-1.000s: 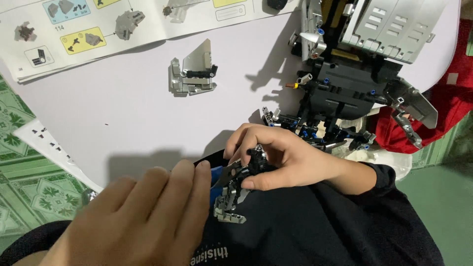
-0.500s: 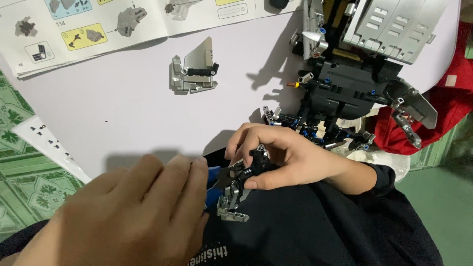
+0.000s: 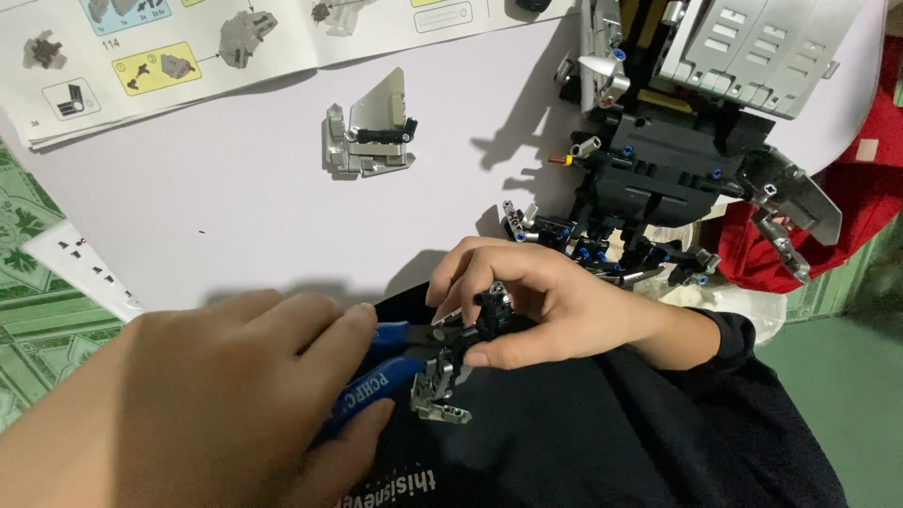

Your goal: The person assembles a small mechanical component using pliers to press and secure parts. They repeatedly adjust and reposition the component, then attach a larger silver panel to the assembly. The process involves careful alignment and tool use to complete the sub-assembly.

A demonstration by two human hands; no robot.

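Near, over the lap, the left hand [image 3: 216, 395] squeezes blue pliers [image 3: 376, 381] onto a small grey-black part [image 3: 461, 362] pinched by the right hand [image 3: 555, 306]; next likely needs a steady, careful pull.

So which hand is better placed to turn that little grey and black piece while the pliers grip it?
Probably the right hand: its fingers already wrap the small grey and black assembly, while the left hand is occupied with the blue-handled pliers.
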